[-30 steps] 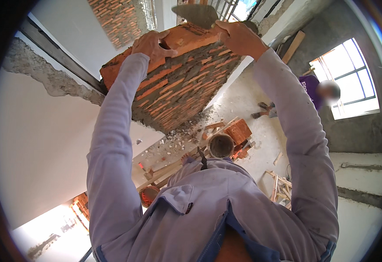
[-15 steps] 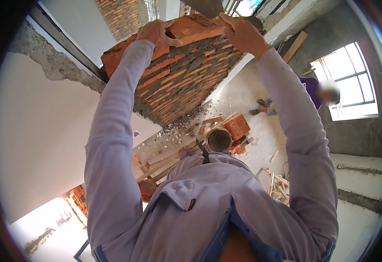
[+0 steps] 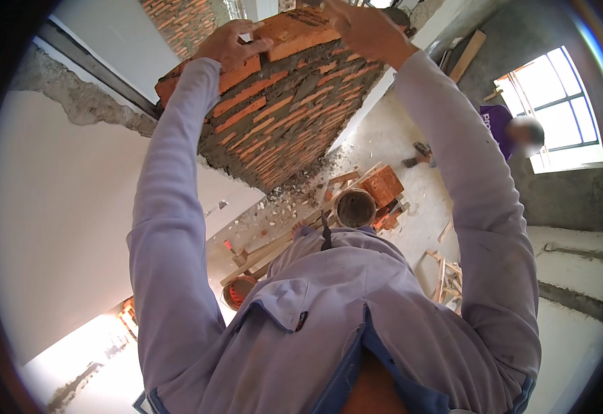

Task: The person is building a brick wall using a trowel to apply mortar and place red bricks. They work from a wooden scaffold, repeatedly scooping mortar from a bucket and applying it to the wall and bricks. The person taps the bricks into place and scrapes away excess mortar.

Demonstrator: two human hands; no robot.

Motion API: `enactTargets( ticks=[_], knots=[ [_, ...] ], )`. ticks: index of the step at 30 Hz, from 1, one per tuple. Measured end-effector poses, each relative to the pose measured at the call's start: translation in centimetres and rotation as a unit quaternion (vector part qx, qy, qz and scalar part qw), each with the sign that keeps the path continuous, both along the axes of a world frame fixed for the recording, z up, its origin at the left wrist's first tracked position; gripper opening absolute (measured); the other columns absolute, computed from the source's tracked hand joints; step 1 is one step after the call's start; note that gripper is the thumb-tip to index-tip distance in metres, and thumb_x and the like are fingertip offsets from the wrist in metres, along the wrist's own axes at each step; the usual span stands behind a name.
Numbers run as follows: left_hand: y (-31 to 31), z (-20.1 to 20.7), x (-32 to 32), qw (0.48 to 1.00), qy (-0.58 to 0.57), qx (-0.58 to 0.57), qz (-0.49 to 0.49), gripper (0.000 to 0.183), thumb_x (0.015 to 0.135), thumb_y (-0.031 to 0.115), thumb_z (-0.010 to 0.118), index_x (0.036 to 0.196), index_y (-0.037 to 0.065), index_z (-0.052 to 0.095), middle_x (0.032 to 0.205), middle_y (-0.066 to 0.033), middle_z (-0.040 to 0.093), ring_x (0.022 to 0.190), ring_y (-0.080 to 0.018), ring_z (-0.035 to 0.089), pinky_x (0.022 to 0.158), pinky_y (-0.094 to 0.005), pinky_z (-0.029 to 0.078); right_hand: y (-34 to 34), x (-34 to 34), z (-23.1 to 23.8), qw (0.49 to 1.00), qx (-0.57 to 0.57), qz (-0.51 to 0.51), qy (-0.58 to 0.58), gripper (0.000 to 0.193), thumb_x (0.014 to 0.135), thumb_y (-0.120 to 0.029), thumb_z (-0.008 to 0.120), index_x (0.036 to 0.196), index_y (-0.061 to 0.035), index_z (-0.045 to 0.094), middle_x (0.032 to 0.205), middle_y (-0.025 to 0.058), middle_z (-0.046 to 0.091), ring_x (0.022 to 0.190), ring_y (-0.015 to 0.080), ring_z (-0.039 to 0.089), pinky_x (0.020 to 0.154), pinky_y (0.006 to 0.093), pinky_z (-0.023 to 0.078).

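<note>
At the top of a brick wall, my left hand [image 3: 230,43] rests across the bricks, its thumb and fingers apart. The thumb lies near the left end of an orange brick [image 3: 294,34] on the top course. A shorter brick piece [image 3: 241,73] sits below that hand, with a narrow gap between the two. My right hand [image 3: 369,31] is closed above the right end of the orange brick. A grey trowel blade [image 3: 310,3] shows just past its fingers, cut by the picture's upper edge. The handle is hidden, and the hand is slightly blurred.
Below the wall [image 3: 284,117], with its rough mortar joints, lies rubble. Near my feet stand a bucket [image 3: 354,208], stacked bricks [image 3: 382,185] and wooden planks [image 3: 263,255]. A person in purple [image 3: 497,131] is by the window at right. Scrap wood [image 3: 446,276] lies on the floor.
My left hand has shifted left along the wall top. My right hand has moved left and up, with the trowel blade now mostly out of the picture. The view has tilted slightly.
</note>
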State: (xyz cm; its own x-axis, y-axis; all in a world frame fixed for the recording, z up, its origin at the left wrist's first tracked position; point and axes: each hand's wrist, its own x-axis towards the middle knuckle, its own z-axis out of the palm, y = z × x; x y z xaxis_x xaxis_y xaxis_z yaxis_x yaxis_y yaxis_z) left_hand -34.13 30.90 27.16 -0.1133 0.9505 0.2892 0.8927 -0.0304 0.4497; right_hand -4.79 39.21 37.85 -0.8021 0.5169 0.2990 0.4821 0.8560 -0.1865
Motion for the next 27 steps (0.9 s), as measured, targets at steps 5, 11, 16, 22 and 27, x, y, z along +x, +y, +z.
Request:
enactTargets(
  ticks=[5, 11, 16, 22, 27],
  knots=[
    [-1.4, 2.6, 5.8, 0.991, 0.073, -0.076, 0.085, 0.072, 0.076, 0.060, 0.073, 0.136, 0.022, 0.057, 0.131, -0.0053, 0.062, 0.123, -0.0271, 0.057, 0.108, -0.0464, 0.041, 1.7, 0.2, -2.7, 0.951, 0.203, 0.052, -0.228, 0.032, 0.093, -0.021, 0.054, 0.121, -0.0042, 0.057, 0.086, 0.0204, 0.065, 0.077, 0.0295, 0.067, 0.065, 0.0400, 0.050],
    [-2.1, 2.9, 5.8, 0.982, 0.131, -0.063, 0.120, 0.073, 0.076, 0.060, 0.073, 0.135, 0.019, 0.058, 0.124, -0.0074, 0.066, 0.116, -0.0274, 0.061, 0.105, -0.0452, 0.044, 0.6, -0.9, -2.2, 0.999, 0.034, 0.032, -0.027, 0.050, 0.096, -0.024, 0.047, 0.143, -0.0077, 0.046, 0.117, 0.0134, 0.068, 0.087, 0.0221, 0.069, 0.086, 0.0399, 0.053],
    [-1.8, 3.0, 6.0, 0.980, 0.126, -0.089, 0.126, 0.073, 0.074, 0.060, 0.075, 0.134, 0.021, 0.060, 0.136, -0.0073, 0.058, 0.125, -0.0278, 0.055, 0.109, -0.0438, 0.041, 1.2, 1.0, -1.4, 0.996, -0.084, 0.038, -0.011, 0.048, 0.097, -0.024, 0.050, 0.139, -0.0030, 0.047, 0.095, 0.0082, 0.068, 0.077, 0.0193, 0.065, 0.076, 0.0371, 0.053],
    [0.7, 0.7, 3.5, 0.988, 0.150, -0.020, 0.017, 0.064, 0.085, 0.060, 0.064, 0.138, 0.026, 0.056, 0.148, -0.0082, 0.045, 0.137, -0.0313, 0.040, 0.116, -0.0495, 0.029, -3.0, 8.5, -12.1, 0.790, -0.483, -0.087, 0.368, 0.019, 0.086, -0.005, 0.061, 0.101, -0.0036, 0.049, 0.079, 0.0118, 0.061, 0.063, 0.0216, 0.062, 0.059, 0.0398, 0.052],
    [-0.3, 1.1, 2.6, 0.993, 0.104, -0.054, -0.030, 0.053, 0.094, 0.054, 0.053, 0.139, 0.026, 0.054, 0.152, -0.0087, 0.041, 0.142, -0.0299, 0.033, 0.117, -0.0542, 0.017, -9.1, 1.9, -23.8, 0.507, -0.668, -0.124, 0.531, 0.034, 0.082, 0.004, 0.061, 0.109, -0.0045, 0.041, 0.084, 0.0114, 0.058, 0.072, 0.0231, 0.063, 0.064, 0.0397, 0.054]
  ],
)
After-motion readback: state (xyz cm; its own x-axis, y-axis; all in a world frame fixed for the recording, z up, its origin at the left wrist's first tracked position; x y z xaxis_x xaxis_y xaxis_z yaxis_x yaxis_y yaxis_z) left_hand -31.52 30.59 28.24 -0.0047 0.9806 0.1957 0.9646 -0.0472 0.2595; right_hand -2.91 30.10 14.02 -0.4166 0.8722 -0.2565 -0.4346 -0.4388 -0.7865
